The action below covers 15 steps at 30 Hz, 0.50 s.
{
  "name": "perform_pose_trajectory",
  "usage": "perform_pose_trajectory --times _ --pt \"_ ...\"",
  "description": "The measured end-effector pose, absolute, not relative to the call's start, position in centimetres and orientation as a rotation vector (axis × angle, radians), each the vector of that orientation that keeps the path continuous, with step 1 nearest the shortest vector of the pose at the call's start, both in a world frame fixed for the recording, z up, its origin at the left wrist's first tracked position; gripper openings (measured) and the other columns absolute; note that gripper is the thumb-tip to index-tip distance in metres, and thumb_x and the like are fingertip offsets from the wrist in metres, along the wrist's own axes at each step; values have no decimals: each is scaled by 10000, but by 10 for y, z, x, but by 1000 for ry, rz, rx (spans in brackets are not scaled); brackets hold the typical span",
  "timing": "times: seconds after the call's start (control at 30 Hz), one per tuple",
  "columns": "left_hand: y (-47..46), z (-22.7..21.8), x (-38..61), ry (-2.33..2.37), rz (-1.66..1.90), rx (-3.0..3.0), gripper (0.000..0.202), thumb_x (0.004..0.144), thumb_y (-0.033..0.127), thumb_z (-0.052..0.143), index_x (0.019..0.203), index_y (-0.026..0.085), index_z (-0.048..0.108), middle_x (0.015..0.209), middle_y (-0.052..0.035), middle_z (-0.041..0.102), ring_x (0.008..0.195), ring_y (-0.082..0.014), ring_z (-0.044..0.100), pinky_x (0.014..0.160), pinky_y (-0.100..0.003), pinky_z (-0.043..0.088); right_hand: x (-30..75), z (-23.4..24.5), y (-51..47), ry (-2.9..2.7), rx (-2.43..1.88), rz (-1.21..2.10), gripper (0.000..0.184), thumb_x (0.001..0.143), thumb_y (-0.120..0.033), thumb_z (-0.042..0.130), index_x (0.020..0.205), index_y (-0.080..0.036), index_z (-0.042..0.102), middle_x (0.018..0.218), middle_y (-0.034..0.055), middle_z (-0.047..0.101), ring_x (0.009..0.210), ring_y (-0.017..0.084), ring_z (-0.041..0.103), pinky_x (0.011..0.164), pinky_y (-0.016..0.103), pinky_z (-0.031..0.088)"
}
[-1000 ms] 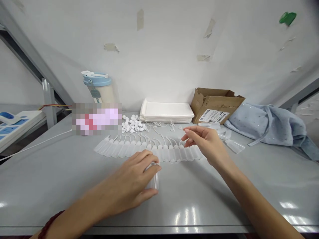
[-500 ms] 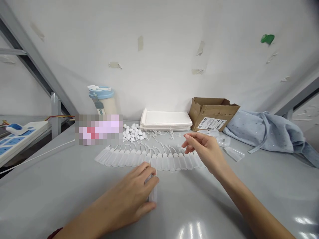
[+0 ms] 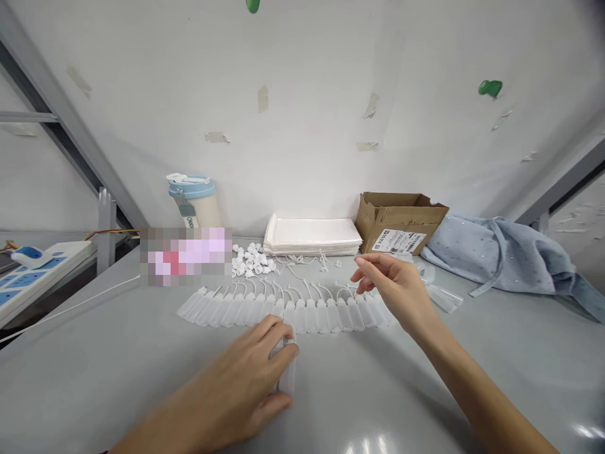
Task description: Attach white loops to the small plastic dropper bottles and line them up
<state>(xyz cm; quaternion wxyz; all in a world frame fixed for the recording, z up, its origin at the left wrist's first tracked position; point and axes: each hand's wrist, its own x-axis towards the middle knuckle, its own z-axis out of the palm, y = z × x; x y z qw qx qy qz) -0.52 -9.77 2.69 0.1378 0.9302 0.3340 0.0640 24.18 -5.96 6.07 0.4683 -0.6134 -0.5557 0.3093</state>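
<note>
Bottle [image 3: 288, 376] at or just above the near surface [image 3: 354, 391], held in the left hand [image 3: 246, 372], fingers over it, thumb by its near end. Just beyond, a row of bottles [image 3: 311, 315], packed close; a slipped hold or stray knuckle could skew it. Right hand [image 3: 397, 287] above the row's right end, fingers curled, cannot tell if pinching anything; dropping low, it might snag tubes. Farther, loose caps [image 3: 250, 260]: a nudge could scatter them.

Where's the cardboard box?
Head view, right of centre: the cardboard box is between the white stack and the blue cloth, behind the right hand.
</note>
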Motion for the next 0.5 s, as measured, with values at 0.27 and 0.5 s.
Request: perform_pose_trajectory --times 0.27,0.5 --pt "-66 45 -5 967 421 2652 181 902 253 472 1048 192 559 1081 -79 561 1033 -226 481 830 -355 453 299 57 -36 -1384 -1698 472 256 793 -395 552 829 -154 632 712 71 716 573 182 637 517 282 448" --pt "-4 45 7 1156 524 2631 214 888 205 390 952 180 592 997 -63 616 1002 -223 534 834 -356 455 369 44 -21 -1436 -1985 138 186 787 -296 503 835 -167 629 766 86 731 614 223 679 560 315 470"
